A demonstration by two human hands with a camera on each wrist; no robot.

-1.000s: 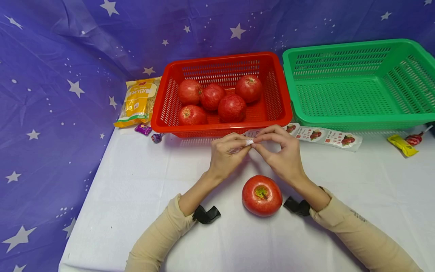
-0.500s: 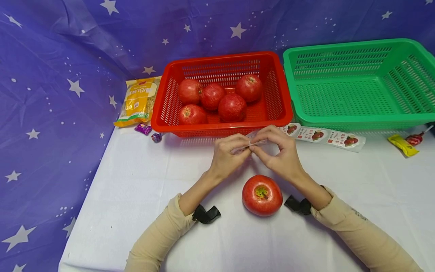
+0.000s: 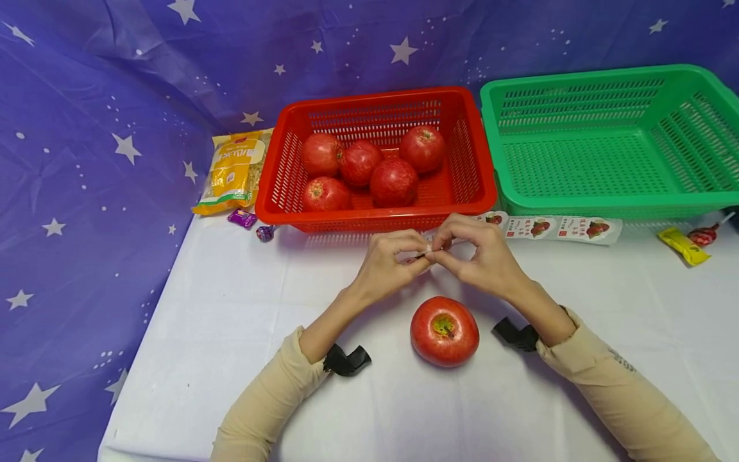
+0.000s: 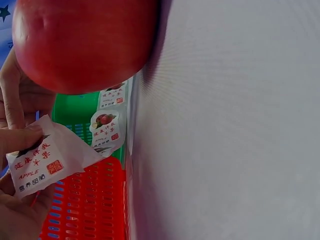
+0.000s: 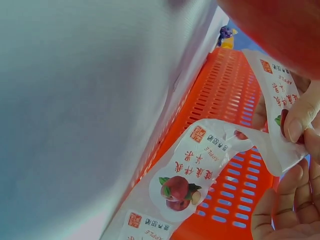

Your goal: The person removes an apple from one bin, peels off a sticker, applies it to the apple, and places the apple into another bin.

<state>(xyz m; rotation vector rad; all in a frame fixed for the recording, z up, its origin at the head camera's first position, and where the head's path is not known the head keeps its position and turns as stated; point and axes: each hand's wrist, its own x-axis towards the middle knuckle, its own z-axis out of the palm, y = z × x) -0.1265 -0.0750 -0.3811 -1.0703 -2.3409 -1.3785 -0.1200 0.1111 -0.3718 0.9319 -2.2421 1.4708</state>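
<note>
**Apple-label strip (image 3: 539, 228) pinched between two hands**

Head view: the left hand (image 3: 389, 262) and right hand (image 3: 479, 253) meet fingertip to fingertip in front of the red basket (image 3: 369, 216), each with thumb and fingers closed in a narrow pinch on the strip. The step looks like working one label loose from its backing. For that, a firm left pinch close to the bend and a light right pinch on the label's edge alone should serve best, keeping the glue clean. The single red apple (image 3: 444, 332) sits on the white tablecloth (image 3: 381, 410) nearer the body, between the wrists and touching neither hand. The strip's tail lies to the right, along the front of the green basket (image 3: 623, 205).

Left wrist view: a thumb presses on a label printed "APPLE", its face turned to the camera. Bending the backing sharply away, rather than pulling the label, would likely spare the paper a tear. The apple looms large at the top, closer to this camera than the fingers.

Right wrist view: the strip runs up from the table and folds under the fingers. Slack in that run should help prevent tugging. Whether any label edge has lifted, I cannot tell.
</note>
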